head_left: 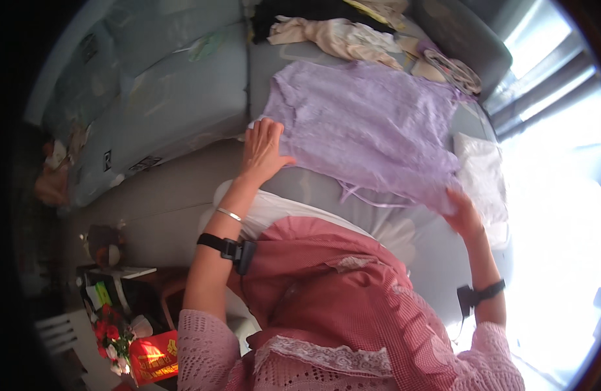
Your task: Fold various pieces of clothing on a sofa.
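Observation:
A lavender top with a lacy-looking surface lies spread on the grey sofa seat in front of me, thin ties trailing from its near edge. At its left edge, my left hand has its fingers bent over the cloth and its thumb out to the side. The near right corner of the top is pinched in my right hand, whose fingertips are partly hidden by the fabric. Both wrists carry black straps with small devices, and a silver bangle sits on the left one.
Beige and white clothes and a black garment are heaped behind the top. A rolled belt-like bundle lies by the sofa arm. White folded cloth is at the right. Red flowers stand lower left.

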### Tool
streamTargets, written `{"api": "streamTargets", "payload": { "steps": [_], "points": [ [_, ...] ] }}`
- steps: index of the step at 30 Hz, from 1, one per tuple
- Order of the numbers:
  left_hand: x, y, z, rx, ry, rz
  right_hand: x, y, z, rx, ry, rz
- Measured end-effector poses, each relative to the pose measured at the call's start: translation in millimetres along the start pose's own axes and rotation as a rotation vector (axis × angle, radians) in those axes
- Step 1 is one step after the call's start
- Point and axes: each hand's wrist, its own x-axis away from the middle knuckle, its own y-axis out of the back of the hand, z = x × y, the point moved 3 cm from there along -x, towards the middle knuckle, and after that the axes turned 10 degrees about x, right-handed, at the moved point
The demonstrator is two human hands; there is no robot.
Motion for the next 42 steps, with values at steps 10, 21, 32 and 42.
{"api": "streamTargets", "payload": {
  "steps": [10,21,32,42],
  "points": [
    [5.0,-6.8,-3.1,0.001,-0.13,0.273,-46.4,-13.6,17.0,-0.143,0.199,0.227],
    [5.6,-18.9,26.5,-0.118,0.007,0.178,-51.9,-20.1,-38.5,1.894,0.293,-0.223],
    [4.9,-22.7,34.9,-0.177,0.472,0.259,-59.6,-34.1,-38.1,1.908,0.631,-0.433],
    [2.9,9.8,33.2,0.037,0.378,-0.304,19.3,-61.0,8.3,1.852,0.945,-0.473]
  ]
}}
